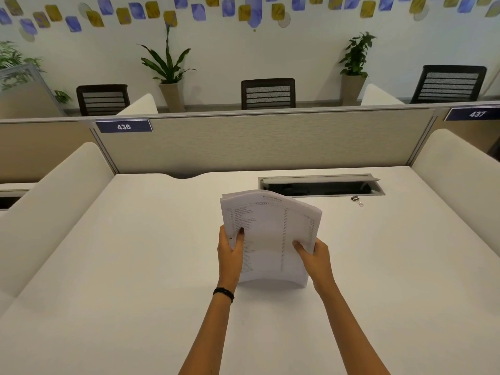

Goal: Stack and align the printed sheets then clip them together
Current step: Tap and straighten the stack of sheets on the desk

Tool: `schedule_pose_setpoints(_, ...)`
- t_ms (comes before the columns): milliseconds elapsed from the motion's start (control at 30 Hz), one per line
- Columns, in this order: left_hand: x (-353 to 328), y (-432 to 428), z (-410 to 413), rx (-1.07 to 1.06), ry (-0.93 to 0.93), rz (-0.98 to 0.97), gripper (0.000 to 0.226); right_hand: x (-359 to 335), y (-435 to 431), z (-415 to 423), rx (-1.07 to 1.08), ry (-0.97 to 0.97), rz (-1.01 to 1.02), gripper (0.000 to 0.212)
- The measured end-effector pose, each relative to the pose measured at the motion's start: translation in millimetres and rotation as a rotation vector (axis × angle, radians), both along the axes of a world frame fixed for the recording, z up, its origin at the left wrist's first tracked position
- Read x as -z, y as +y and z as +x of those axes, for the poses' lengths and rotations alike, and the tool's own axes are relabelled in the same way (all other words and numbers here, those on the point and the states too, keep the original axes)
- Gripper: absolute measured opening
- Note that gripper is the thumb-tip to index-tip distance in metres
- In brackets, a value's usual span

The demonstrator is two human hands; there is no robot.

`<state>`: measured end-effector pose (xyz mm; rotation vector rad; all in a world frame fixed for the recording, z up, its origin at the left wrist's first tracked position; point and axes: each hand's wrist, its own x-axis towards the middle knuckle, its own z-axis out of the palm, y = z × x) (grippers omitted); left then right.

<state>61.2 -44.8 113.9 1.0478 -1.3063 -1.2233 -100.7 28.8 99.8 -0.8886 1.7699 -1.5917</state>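
A stack of white printed sheets (pixel 270 234) stands on its lower edge on the white desk (pixel 135 266), bowed slightly and leaning away from me. My left hand (pixel 230 253) grips the stack's left side, thumb across the front page. My right hand (pixel 313 255) grips the right side. The top edges of the sheets are slightly uneven at the upper left corner. A small black binder clip (pixel 357 199) lies on the desk to the far right of the stack, beside the cable slot.
An open grey cable slot (pixel 322 185) is set into the desk behind the sheets. A beige partition (pixel 257 142) with label 436 closes the far side. Padded cream dividers (pixel 54 207) flank the desk on both sides. Chairs and potted plants stand beyond.
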Motion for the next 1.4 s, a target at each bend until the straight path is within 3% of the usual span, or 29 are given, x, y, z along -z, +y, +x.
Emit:
schedule_pose_setpoints(267,-10.4,2.8,-2.3,-0.020,0.001,-0.064,0.022,-12.6,2.0,2.5,0.031,0.025,-0.058,0.026)
schedule_pose_setpoints(400,-9.1,2.4,-0.5,-0.045,0.027,-0.067,0.023,-8.4,4.4,-1.6,0.019,0.031,-0.045,0.011)
schedule_pose_setpoints(733,-5.0,5.9,-5.6,-0.062,0.035,-0.059,0.019,-4.2,4.9,-0.9,0.038,-0.002,-0.009,0.001)
schedule_pose_setpoints(1000,12.2,5.2,-2.3,-0.078,0.016,-0.046,0.020,2.7,7.4,-4.5,-0.013,0.032,0.051,0.018)
schedule_pose_setpoints(1333,52.4,14.1,7.3,0.007,-0.061,0.064,0.026,11.3,12.1,-3.6,-0.066,0.045,0.111,0.015)
schedule_pose_setpoints(1400,51.8,14.7,8.5,0.009,-0.063,0.059,0.026,12.4,11.7,-2.3,-0.049,0.058,0.112,0.031)
